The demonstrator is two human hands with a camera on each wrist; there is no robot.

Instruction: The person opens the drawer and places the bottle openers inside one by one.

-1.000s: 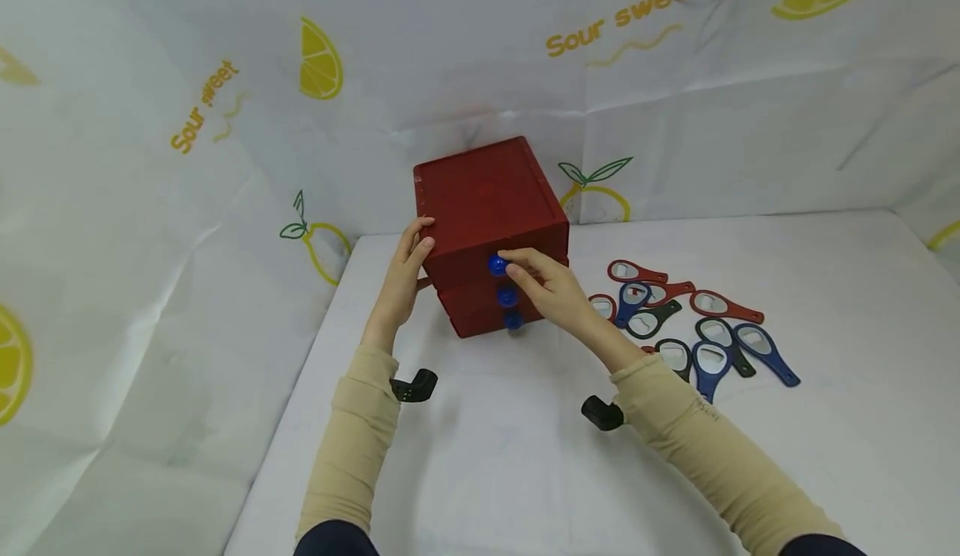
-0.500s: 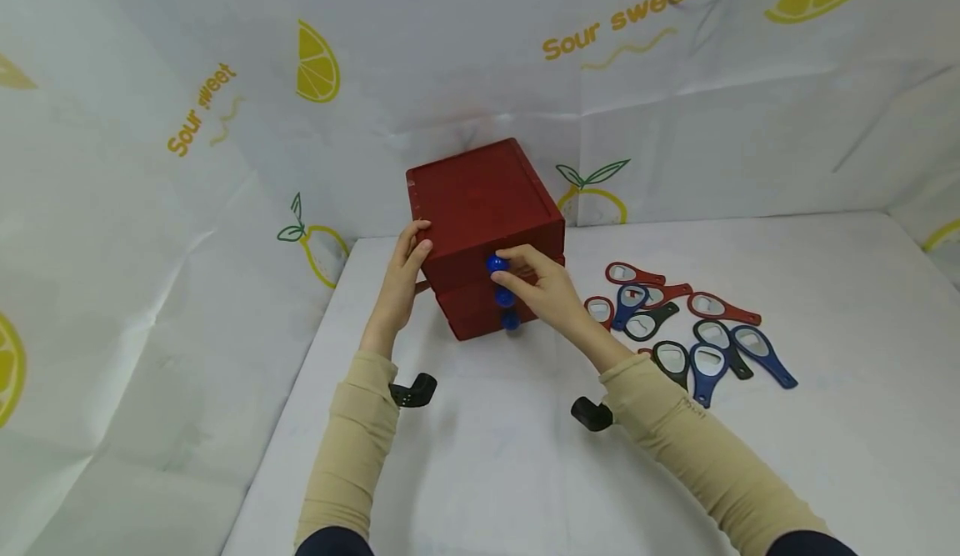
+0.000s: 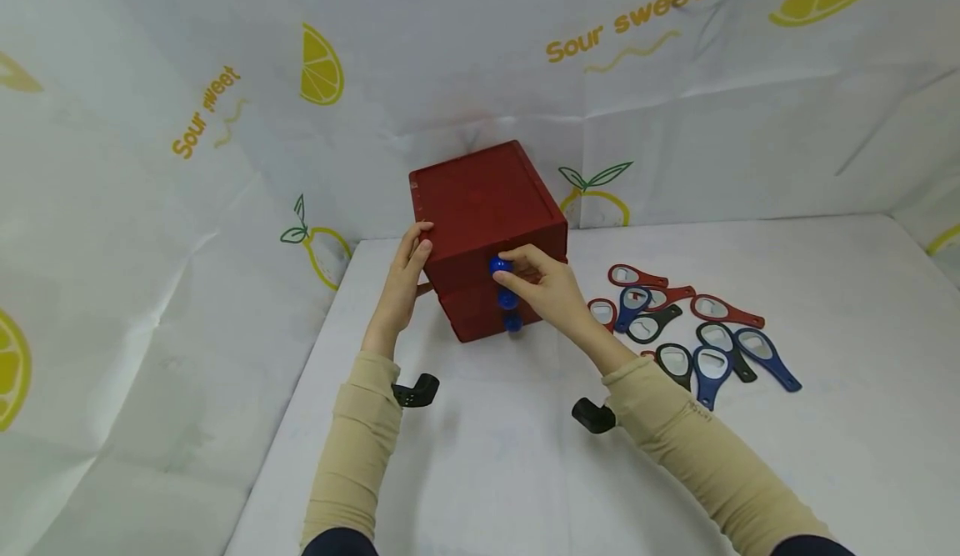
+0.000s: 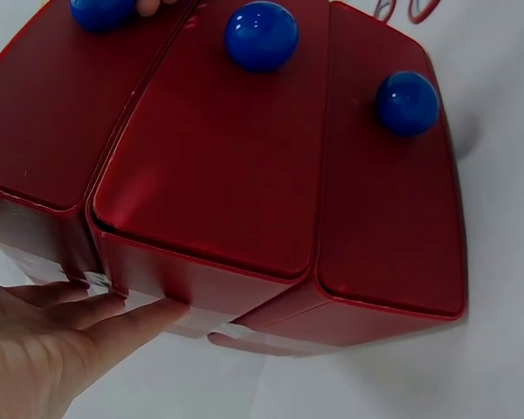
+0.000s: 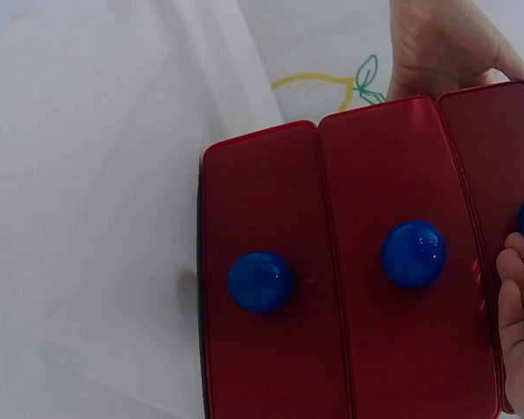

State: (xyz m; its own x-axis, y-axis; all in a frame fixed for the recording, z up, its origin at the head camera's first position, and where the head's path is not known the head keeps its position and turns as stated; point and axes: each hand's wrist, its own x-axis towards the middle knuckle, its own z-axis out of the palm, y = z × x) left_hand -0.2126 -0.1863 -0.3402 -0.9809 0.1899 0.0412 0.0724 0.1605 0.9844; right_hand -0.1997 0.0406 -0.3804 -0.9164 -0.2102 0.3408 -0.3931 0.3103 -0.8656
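Note:
A red three-drawer box [image 3: 480, 193] stands on the white table, with a round blue knob on each drawer front. My right hand [image 3: 551, 289] pinches the top blue knob [image 3: 499, 265] between thumb and forefinger. The middle knob [image 5: 413, 254] and bottom knob [image 5: 260, 282] are untouched. Against the box's left side rests my left hand [image 3: 397, 285], its thumb near the top edge. In the left wrist view, the left hand's fingers [image 4: 135, 323] lie extended along the side wall. All three drawers look closed.
Several ring-headed bottle openers [image 3: 726, 310] in red, blue and dark green lie on the table [image 3: 495, 456] to the right of the box. Behind the box rises a white cloth backdrop [image 3: 465, 64] printed with lemons.
My right thumb has moved left and in under the top knob, from beside it to a pinch. The box has shifted very slightly left. The left hand stays against its side.

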